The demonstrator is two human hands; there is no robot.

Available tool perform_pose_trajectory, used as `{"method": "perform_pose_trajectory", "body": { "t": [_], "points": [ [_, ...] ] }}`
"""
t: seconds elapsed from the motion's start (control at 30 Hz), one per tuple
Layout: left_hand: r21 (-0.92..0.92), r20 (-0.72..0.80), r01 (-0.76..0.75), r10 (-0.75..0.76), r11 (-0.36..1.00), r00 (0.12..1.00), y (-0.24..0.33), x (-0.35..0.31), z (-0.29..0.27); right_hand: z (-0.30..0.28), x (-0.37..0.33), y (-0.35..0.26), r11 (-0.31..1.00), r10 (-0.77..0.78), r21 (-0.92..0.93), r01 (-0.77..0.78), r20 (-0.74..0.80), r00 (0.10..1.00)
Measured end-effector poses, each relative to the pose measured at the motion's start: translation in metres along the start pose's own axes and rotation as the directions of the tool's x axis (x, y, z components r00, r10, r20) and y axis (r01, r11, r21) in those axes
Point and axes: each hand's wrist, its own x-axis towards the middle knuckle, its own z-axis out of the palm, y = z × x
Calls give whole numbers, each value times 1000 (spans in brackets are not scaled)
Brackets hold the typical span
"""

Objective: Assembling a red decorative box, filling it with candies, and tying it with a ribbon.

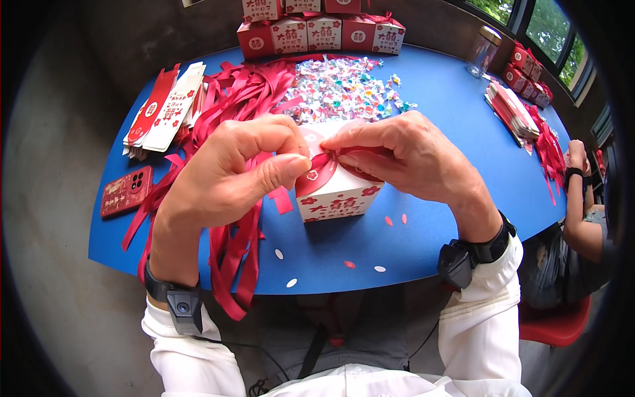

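In front of me on the blue table point(436, 218) stands a white gift box point(338, 204) with red print and flowers. A dark red ribbon point(323, 161) is gathered in a knot or bow over its top. My left hand point(241, 165) is closed, thumb and forefinger pinching the ribbon at the left of the knot. From the other side my right hand point(420, 155) pinches the ribbon, forefinger and thumb close to the knot. My fingers partly hide the box top and the exact form of the knot.
Loose red ribbons point(241, 92) lie left of wrapped candies point(344, 89). Flat box blanks point(165, 109) and a red phone point(127, 192) are at the left. Finished boxes point(324, 33) are stacked behind. A jar point(484, 51) and another person's arm point(575, 198) are at the right.
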Motion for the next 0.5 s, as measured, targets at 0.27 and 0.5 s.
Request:
{"method": "perform_pose_trajectory", "body": {
  "t": [0.27, 0.5],
  "points": [
    [-464, -29, -54, 46, 884, 999, -18, 7, 7, -5, 2, -9, 998, 60, -38, -58, 62, 996],
    [-540, 69, -42, 94, 840, 993, -27, 5, 2, 0, 2, -3, 1000, -10, -24, 11, 23, 1000]
  ]
}}
